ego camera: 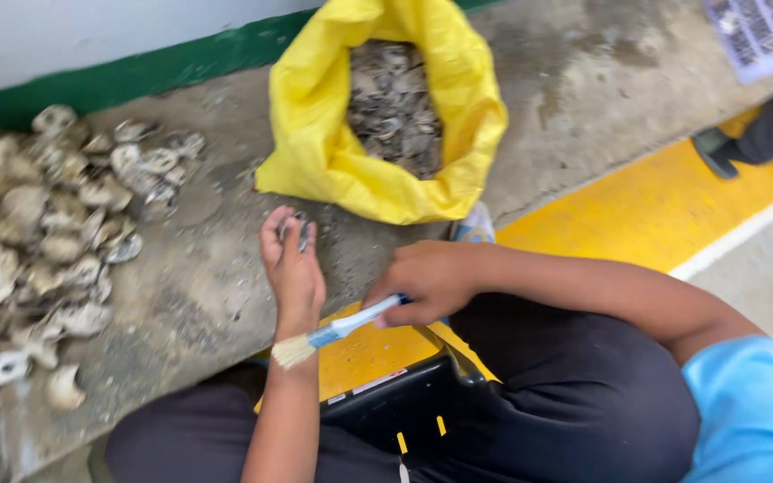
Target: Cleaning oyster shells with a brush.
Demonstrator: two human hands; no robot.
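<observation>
Blue-and-white handle of a small paintbrush [342,328] sits in the right hand [427,282], grip closed around the far end of the handle, pale bristles pointing left and near, just beside the left forearm. Left hand [292,264] is raised, fingers loosely curled around a small grey shell [301,231] held at the fingertips; grip only partly closed, the shell pinched rather than wrapped.

Beyond the hands, a yellow sack [315,134] stands open on the concrete ledge [574,80], filled with dark grey shells. Far left on the ledge lies a heap of pale shells [46,233], well apart from the sack. A black crate [395,402] rests near the person's lap, over yellow-painted floor [664,215].

Risk, as I judge it: the light fingertip hold could let the shell slip once the bristles press on it, dropping it onto the concrete. Shell edges look rough; a bare-hand slide could cut.
</observation>
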